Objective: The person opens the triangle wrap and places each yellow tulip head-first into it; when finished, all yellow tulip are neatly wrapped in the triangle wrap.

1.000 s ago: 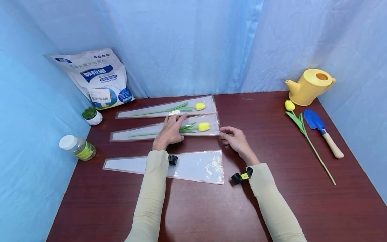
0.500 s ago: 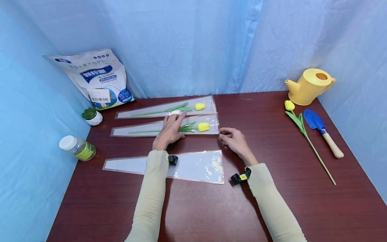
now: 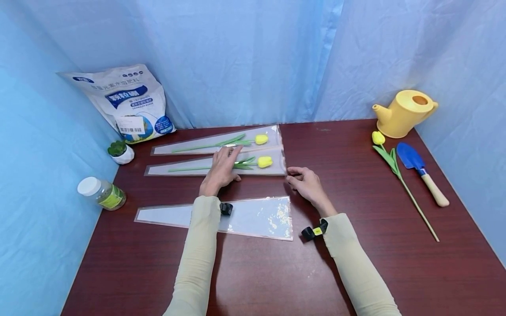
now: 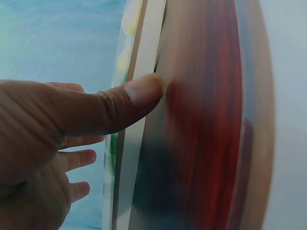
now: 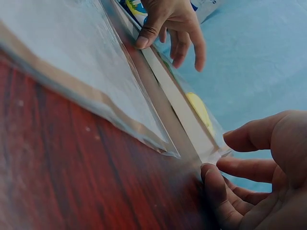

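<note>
Two clear, tapered flower sleeves lie at the back of the table, each with a yellow tulip. My left hand (image 3: 222, 169) rests over the nearer sleeve (image 3: 182, 170), fingers spread across its middle. In the left wrist view the left thumb (image 4: 139, 93) lies straight at that sleeve's near edge. At the sleeve's wide right end, my right hand (image 3: 308, 183) pinches the near corner between thumb and fingertips. The nearer tulip (image 3: 265, 162) shows inside, its stem partly hidden by the left hand. Just behind lies the far sleeve (image 3: 272, 136) with its tulip (image 3: 261, 139).
A third sleeve (image 3: 253, 217) without a flower lies in front, partly under the left forearm. To the right are a loose tulip (image 3: 378, 138), a blue trowel (image 3: 411, 156) and a yellow watering can (image 3: 397, 116). A fertilizer bag (image 3: 130, 103), potted succulent (image 3: 120, 152) and jar (image 3: 103, 193) stand left.
The nearer sleeve and its tulip have shifted slightly away, towards the far sleeve, and its near edge looks straighter. Both hands have stayed almost in place.
</note>
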A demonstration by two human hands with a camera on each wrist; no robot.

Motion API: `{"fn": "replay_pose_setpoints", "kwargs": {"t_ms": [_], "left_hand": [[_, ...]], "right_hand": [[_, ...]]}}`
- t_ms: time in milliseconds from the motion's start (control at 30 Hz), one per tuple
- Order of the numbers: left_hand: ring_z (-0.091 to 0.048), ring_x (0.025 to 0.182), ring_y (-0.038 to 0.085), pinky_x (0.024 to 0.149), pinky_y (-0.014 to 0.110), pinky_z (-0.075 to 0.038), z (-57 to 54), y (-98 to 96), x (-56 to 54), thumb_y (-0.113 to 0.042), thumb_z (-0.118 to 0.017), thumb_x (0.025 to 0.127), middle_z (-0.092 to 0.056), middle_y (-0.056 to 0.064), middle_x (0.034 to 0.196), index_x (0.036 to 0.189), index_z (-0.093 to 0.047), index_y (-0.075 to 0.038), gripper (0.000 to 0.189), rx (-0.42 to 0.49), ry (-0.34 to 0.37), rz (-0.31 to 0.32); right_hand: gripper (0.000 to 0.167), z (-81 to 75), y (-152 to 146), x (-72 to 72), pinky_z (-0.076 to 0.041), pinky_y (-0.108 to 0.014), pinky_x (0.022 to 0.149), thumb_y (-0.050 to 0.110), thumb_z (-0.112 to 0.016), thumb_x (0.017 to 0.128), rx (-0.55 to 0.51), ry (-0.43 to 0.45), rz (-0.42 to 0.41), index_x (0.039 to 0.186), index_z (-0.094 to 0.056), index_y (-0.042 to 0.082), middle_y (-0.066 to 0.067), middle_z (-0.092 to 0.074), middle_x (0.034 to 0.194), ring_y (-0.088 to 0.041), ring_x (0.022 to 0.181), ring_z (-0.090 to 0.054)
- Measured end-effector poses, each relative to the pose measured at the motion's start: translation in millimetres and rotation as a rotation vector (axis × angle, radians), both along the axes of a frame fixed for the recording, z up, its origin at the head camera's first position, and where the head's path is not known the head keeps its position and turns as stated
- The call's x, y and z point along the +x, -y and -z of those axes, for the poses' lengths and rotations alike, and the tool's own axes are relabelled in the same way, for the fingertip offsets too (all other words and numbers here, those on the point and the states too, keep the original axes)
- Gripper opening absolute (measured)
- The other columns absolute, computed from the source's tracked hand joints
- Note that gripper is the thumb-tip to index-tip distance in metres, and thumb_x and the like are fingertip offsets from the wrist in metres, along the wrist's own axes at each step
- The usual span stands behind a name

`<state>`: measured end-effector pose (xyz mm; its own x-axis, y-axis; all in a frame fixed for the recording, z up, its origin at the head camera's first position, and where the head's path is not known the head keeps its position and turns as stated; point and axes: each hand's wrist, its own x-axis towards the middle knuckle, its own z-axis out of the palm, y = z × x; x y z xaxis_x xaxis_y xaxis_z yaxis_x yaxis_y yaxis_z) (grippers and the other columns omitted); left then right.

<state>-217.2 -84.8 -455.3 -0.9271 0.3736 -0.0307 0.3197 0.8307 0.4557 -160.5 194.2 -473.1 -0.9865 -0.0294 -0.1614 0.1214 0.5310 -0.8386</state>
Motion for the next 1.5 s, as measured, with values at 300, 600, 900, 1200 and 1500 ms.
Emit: {"fn": "replay_pose_setpoints", "kwargs": {"t_ms": [300, 600, 900, 1200, 1500], "left_hand": [[-0.026, 0.149, 0.032, 0.129, 0.054, -0.010, -2.6, 2.1, 3.4, -0.020, -0.087, 0.077, -0.033, 0.015, 0.155, 0.159, -0.025, -0.024, 0.103, -0.028, 0.031, -0.006], [-0.024, 0.151, 0.034, 0.127, 0.055, -0.017, -14.7, 4.4, 15.2, -0.036, -0.081, 0.084, -0.031, 0.016, 0.157, 0.159, -0.025, -0.022, 0.095, 0.062, 0.014, 0.002], [-0.030, 0.149, 0.036, 0.122, 0.057, -0.030, -20.3, -1.9, 38.2, -0.035, -0.078, 0.086, -0.034, 0.015, 0.158, 0.156, -0.033, -0.012, 0.086, 0.177, -0.026, 0.036], [-0.034, 0.147, 0.037, 0.118, 0.058, -0.035, -15.0, -19.3, 64.3, -0.032, -0.080, 0.085, -0.036, 0.020, 0.156, 0.154, -0.036, -0.010, 0.085, 0.232, -0.023, 0.113], [-0.037, 0.146, 0.037, 0.118, 0.057, -0.034, -7.8, -29.3, 88.0, -0.031, -0.081, 0.083, -0.039, 0.021, 0.154, 0.152, -0.040, -0.009, 0.083, 0.207, -0.045, 0.180]], "right_hand": [[0.043, 0.3, -1.6, 2.1, -0.050, -0.020, 0.074, 0.021, -0.064, 0.095, 0.003, -0.001, -0.009, 0.135, -0.061, 0.006, -0.017, -0.068, 0.127, -0.016, 0.088, -0.072], [0.044, 0.7, -7.0, 9.3, -0.051, -0.022, 0.079, 0.021, -0.063, 0.095, -0.007, -0.015, -0.034, 0.136, -0.059, 0.004, -0.017, -0.065, 0.132, -0.029, 0.107, -0.070], [0.043, 3.8, -14.6, 20.5, -0.053, -0.022, 0.078, 0.020, -0.063, 0.097, -0.062, -0.017, -0.079, 0.137, -0.058, 0.005, -0.020, -0.064, 0.132, -0.026, 0.099, -0.071], [0.047, 10.2, -18.5, 38.4, -0.052, -0.028, 0.095, 0.016, -0.068, 0.093, -0.083, -0.078, -0.138, 0.136, -0.056, 0.002, -0.020, -0.056, 0.135, -0.034, 0.117, -0.062], [0.057, 8.9, -24.2, 54.5, -0.047, -0.052, 0.104, 0.017, -0.076, 0.088, -0.020, -0.186, -0.330, 0.137, -0.053, 0.001, -0.021, -0.048, 0.141, -0.036, 0.123, -0.054]]}}
